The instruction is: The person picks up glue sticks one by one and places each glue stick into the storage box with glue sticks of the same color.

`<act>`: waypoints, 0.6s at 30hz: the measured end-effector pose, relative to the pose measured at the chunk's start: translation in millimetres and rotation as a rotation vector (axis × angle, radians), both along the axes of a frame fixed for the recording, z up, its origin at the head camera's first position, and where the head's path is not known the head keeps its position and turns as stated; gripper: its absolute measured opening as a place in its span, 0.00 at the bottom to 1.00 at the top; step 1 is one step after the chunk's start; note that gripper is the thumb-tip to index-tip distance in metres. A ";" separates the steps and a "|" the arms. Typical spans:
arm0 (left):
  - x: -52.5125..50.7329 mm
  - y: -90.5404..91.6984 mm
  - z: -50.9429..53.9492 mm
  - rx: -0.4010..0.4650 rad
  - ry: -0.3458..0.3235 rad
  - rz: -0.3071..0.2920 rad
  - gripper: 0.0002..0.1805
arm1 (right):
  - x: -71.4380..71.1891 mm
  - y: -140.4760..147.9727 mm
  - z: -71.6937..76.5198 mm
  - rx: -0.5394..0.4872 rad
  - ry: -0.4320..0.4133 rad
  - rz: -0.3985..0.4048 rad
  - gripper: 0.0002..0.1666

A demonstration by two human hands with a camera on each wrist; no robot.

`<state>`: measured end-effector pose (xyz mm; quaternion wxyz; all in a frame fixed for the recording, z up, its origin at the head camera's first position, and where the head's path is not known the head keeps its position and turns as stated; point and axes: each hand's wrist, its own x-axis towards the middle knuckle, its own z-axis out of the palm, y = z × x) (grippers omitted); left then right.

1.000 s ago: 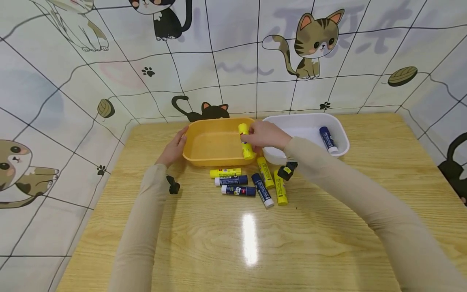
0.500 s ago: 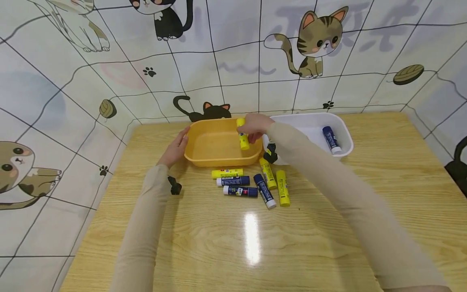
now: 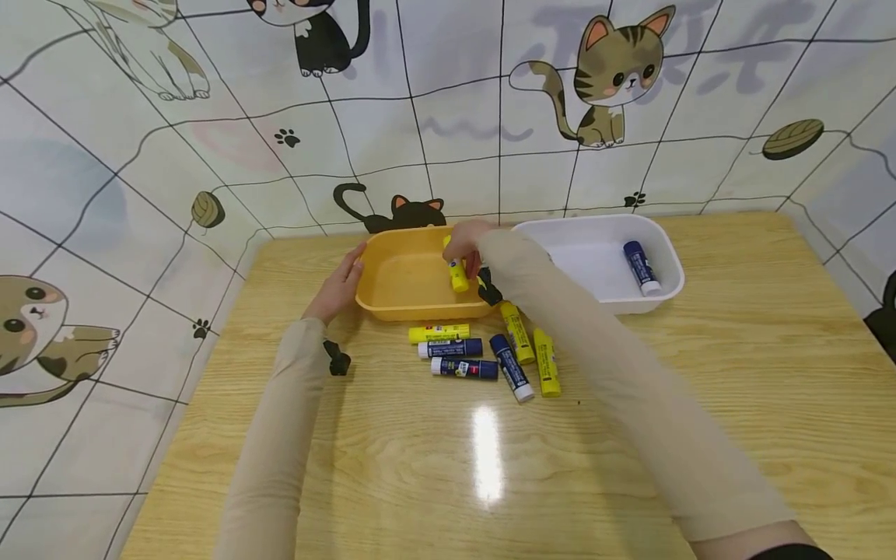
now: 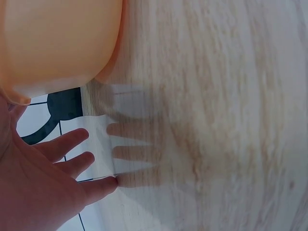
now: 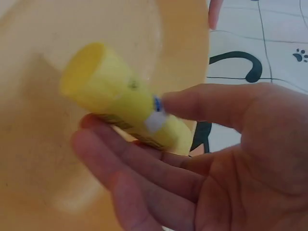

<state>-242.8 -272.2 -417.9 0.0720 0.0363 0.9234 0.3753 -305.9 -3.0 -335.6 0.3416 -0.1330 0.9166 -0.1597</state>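
Observation:
The right hand (image 3: 470, 243) pinches a yellow glue stick (image 3: 458, 275) over the orange tray (image 3: 392, 313); in the right wrist view, the thumb and fingers of the right hand (image 5: 216, 149) hold the yellow stick (image 5: 120, 96) tilted above the tray floor. The left hand (image 3: 339, 289) touches the tray's left end with fairly straight fingers. In the left wrist view, the left hand (image 4: 53, 178) has its fingers spread beside the orange tray (image 4: 62, 43). In front of the tray lie a yellow stick (image 3: 439, 334), blue sticks (image 3: 451, 348) (image 3: 465, 369) (image 3: 512, 368) and yellow sticks (image 3: 517, 333) (image 3: 547, 363).
A white tray (image 3: 595, 264) stands right of the orange one, with one blue glue stick (image 3: 641, 267) at its right end. The right forearm crosses its front left part. A cat-patterned sheet (image 3: 462, 117) rises behind the wooden table (image 3: 392, 467).
The right hand has moved left with the yellow stick, from the orange tray's right end further over its inside. The left hand still rests at the tray's left end.

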 end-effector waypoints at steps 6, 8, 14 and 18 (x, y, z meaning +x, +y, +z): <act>-0.3 0.7 -0.9 0.007 0.021 -0.012 0.27 | -2.3 -6.5 -3.9 0.108 -0.002 0.084 0.13; -0.3 1.2 -1.3 0.013 0.022 -0.013 0.27 | -2.9 -6.0 -5.9 0.126 -0.014 0.084 0.13; -0.6 -0.1 -3.0 0.010 0.014 -0.010 0.28 | -6.0 -3.8 -13.3 0.155 -0.043 0.052 0.10; -0.2 -0.9 -3.0 0.022 0.009 -0.008 0.28 | -2.9 -5.7 -11.8 0.183 -0.001 0.093 0.14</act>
